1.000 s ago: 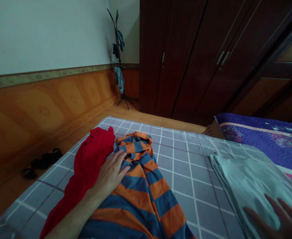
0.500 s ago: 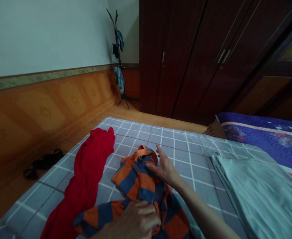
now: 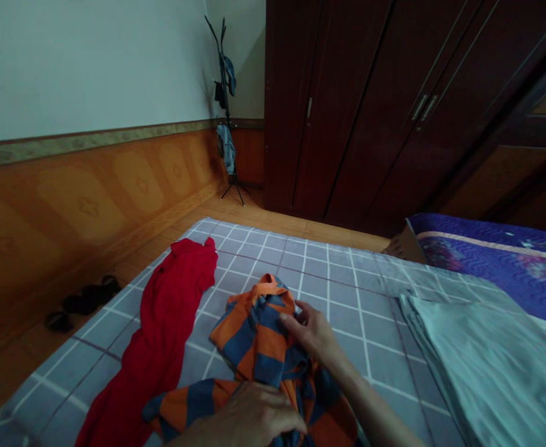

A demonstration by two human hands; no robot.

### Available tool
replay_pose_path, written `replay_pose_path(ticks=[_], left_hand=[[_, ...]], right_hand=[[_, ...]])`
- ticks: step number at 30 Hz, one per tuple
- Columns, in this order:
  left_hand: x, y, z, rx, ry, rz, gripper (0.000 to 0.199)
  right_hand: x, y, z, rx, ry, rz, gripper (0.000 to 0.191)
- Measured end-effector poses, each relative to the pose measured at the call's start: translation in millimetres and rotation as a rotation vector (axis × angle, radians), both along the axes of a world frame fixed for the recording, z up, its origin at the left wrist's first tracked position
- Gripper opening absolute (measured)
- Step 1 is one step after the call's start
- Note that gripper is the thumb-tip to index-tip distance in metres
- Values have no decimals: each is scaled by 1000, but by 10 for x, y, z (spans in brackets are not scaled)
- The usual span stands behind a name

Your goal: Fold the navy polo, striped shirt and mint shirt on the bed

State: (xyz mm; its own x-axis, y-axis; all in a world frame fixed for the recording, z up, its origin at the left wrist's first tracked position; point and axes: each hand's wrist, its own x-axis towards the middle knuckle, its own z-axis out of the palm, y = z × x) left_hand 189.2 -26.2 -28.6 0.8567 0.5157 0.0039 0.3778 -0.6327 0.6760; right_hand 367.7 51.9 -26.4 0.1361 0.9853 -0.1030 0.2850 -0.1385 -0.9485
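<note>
An orange and dark blue checked shirt (image 3: 269, 338) lies crumpled on the bed, its collar pointing away from me and one sleeve stretched to the left. My left hand (image 3: 260, 413) is on the lower part of the shirt, fingers curled down into the cloth; the fingertips are partly hidden. At the right edge near the collar, my right hand (image 3: 314, 335) has its thumb and bent fingers closed on the fabric. A long red garment (image 3: 164, 326) rests left of the shirt, touching the sleeve's end.
Beneath the clothes is a bed with a grey checked sheet (image 3: 342, 279). Folded pale green cloth (image 3: 482, 354) lies on the right, beyond it a purple bedspread (image 3: 496, 248). A coat stand (image 3: 226, 99) and a dark wardrobe (image 3: 338, 112) stand behind. Dark shoes (image 3: 87, 301) are on the floor.
My right hand has come down and closed on the shirt near the collar; its fingers were spread before. My left hand has shifted slightly right and looks flatter on the cloth.
</note>
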Motion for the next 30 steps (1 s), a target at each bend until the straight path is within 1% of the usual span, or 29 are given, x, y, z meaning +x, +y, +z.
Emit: replay_pose_path(ticks=[2, 3, 4, 5, 6, 8, 9, 10, 12, 14, 15, 17, 18, 20, 22, 24, 25, 27, 30], left_hand=[[24, 12, 58, 19, 12, -59, 24], [8, 28, 118, 8, 11, -44, 22], [-29, 55, 188, -11, 8, 11, 19], [-87, 98, 257, -28, 2, 101, 15], [-162, 160, 313, -33, -6, 218, 13], [-340, 343, 351, 23, -26, 472, 14], [-428, 457, 323, 73, -37, 575, 17], [-503, 577, 267, 124, -43, 650, 21], [-597, 804, 98, 173, -28, 741, 33], [-603, 966, -80, 153, -2, 768, 40], [-582, 1016, -148, 127, 7, 768, 37], [-521, 1064, -215, 41, -17, 760, 22], [-493, 1072, -209, -18, -64, 763, 21], [-464, 1091, -127, -165, -240, 794, 27], [-466, 1143, 17, -299, -496, 865, 30], [-482, 1236, 176, -370, -715, 933, 31], [-488, 1293, 250, -386, -787, 950, 31], [-492, 1409, 375, -398, -854, 952, 32], [-496, 1543, 520, -403, -885, 937, 31]], right_hand=[[-76, 13, -46, 14, 43, 0, 30], [-52, 19, -35, 30, 72, -22, 29], [17, 20, -4, 49, 91, -52, 30], [126, 14, 43, 68, 113, -94, 31], [268, -1, 96, 87, 153, -148, 30], [598, -55, 187, 112, 297, -278, 25], [762, -92, 209, 103, 384, -334, 22], [911, -133, 207, 80, 467, -391, 19], [1139, -217, 134, -7, 570, -482, 18], [1261, -290, -3, -64, 600, -555, 20], [1287, -318, -75, -68, 600, -573, 22], [1290, -356, -190, -53, 586, -543, 26], [1277, -366, -224, -51, 575, -508, 29], [1248, -374, -243, -73, 557, -425, 36], [1230, -372, -222, -98, 553, -358, 48], [1230, -369, -198, -106, 564, -314, 56], [1236, -368, -194, -106, 571, -300, 56], [1252, -370, -203, -105, 571, -299, 54], [1285, -378, -247, -141, 552, -313, 52]])
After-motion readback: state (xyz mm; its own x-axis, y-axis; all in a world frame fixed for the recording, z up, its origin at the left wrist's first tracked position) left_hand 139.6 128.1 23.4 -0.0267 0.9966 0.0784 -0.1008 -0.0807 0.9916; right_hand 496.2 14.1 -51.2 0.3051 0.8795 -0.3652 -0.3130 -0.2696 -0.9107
